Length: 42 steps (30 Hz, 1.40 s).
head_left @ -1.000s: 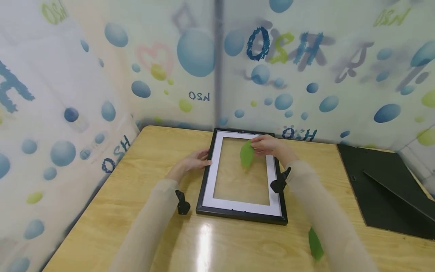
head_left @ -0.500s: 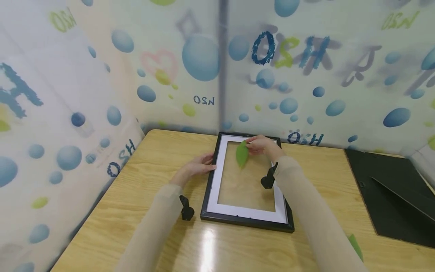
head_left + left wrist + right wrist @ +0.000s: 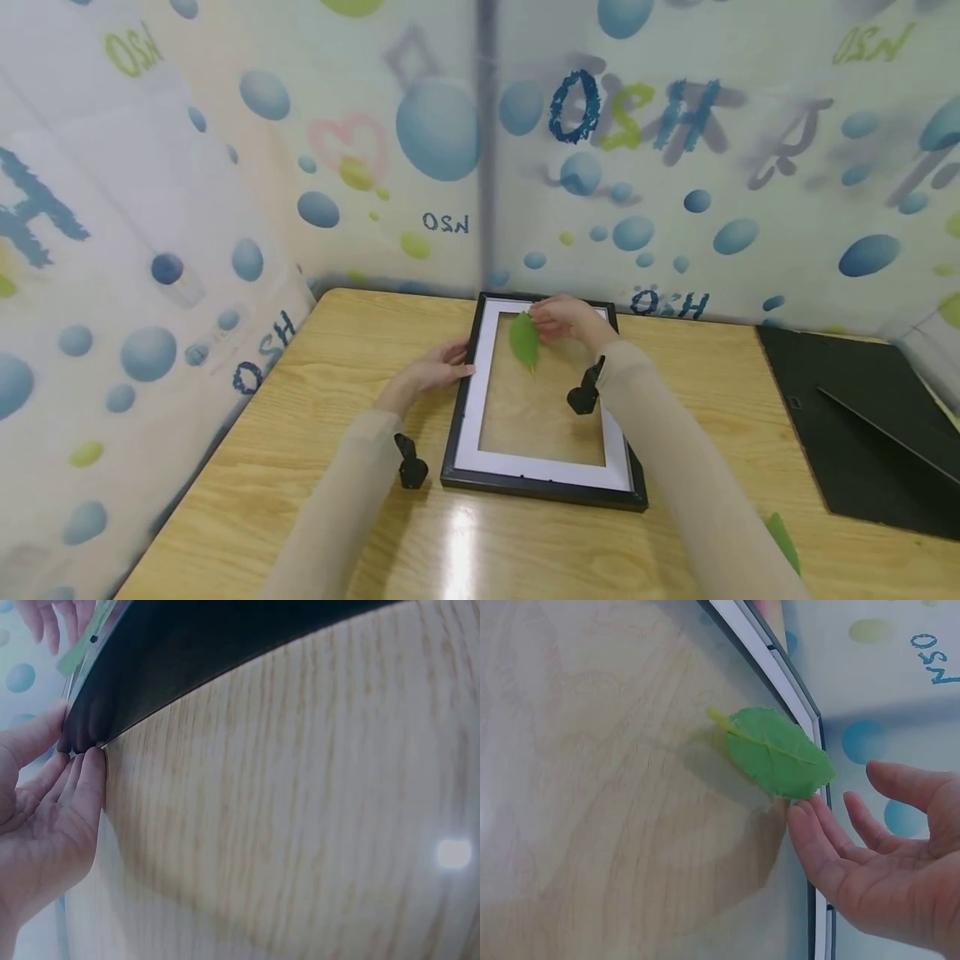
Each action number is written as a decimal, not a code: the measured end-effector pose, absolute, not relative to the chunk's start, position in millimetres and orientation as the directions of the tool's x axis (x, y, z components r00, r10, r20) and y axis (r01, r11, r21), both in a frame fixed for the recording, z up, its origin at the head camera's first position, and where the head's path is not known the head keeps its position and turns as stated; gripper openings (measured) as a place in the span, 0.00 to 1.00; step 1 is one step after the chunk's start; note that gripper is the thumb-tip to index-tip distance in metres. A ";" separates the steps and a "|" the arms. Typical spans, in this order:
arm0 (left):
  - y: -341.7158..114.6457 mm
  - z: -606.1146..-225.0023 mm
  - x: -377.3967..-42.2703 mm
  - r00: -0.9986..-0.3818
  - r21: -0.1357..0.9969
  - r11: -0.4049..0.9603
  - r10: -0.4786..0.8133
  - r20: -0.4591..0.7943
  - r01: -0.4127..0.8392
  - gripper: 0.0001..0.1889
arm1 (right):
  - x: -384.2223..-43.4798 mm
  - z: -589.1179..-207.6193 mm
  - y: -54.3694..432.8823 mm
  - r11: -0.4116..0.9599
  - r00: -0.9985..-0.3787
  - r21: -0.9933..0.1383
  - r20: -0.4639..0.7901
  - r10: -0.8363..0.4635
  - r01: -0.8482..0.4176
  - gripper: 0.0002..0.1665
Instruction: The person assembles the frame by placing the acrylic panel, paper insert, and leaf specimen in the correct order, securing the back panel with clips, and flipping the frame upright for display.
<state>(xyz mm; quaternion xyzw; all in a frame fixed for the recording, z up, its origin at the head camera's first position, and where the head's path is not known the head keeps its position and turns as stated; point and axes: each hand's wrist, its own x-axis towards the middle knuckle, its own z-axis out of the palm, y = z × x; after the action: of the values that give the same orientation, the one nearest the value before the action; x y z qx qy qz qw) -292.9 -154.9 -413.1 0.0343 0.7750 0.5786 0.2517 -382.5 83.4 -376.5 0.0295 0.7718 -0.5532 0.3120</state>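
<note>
A black picture frame with a white mat lies on the wooden table, table grain showing through its middle. My left hand holds the frame's left side. In the left wrist view the thumb lies on the rim and the other fingers bear on the outer side. A green leaf with a yellowish stem is in the upper left part of the mat's opening. My right hand is just right of it. The right wrist view has its thumb spread away and a fingertip at the edge of the leaf.
A black backing board with a raised stand flap lies at the right. Another green leaf is partly hidden behind the right sleeve. A printed cloth wall stands right behind the table's far edge.
The right hand has moved left over the frame, taking the leaf from the upper right to the upper left of the opening. Its thumb has come off the leaf. The left hand stays on the frame.
</note>
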 end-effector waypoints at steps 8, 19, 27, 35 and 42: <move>-153.3 -412.7 -295.8 -0.873 0.907 0.344 0.330 -0.359 -0.243 0.35 | -385.6 -378.1 114.2 0.334 -0.805 -0.865 -0.481 -0.348 0.373 0.27; -154.3 -412.0 -296.2 -0.867 0.919 0.331 0.367 -0.336 -0.216 0.35 | -313.9 -332.3 167.6 0.544 -0.802 -0.804 -0.480 -0.356 0.240 0.31; -153.8 -413.7 -294.0 -0.862 0.923 0.332 0.389 -0.323 -0.196 0.35 | -274.0 -333.8 215.2 0.631 -0.811 -0.758 -0.469 -0.350 0.166 0.29; -154.8 -410.0 -293.2 -0.866 0.909 0.368 0.369 -0.337 -0.196 0.36 | -241.1 -345.1 261.2 0.739 -0.750 -0.663 -0.549 -0.369 0.122 0.31; -151.7 -407.8 -292.9 -0.861 0.906 0.365 0.367 -0.353 -0.216 0.36 | -208.1 -354.1 294.9 0.764 -0.658 -0.637 -0.620 -0.428 0.104 0.30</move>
<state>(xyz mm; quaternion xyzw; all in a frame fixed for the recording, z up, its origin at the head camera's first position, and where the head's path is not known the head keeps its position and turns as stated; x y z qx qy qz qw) -292.9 -151.7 -407.8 0.0482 0.7844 0.5613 0.2595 -208.1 294.9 -354.1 -0.0954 0.8485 -0.3300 0.4025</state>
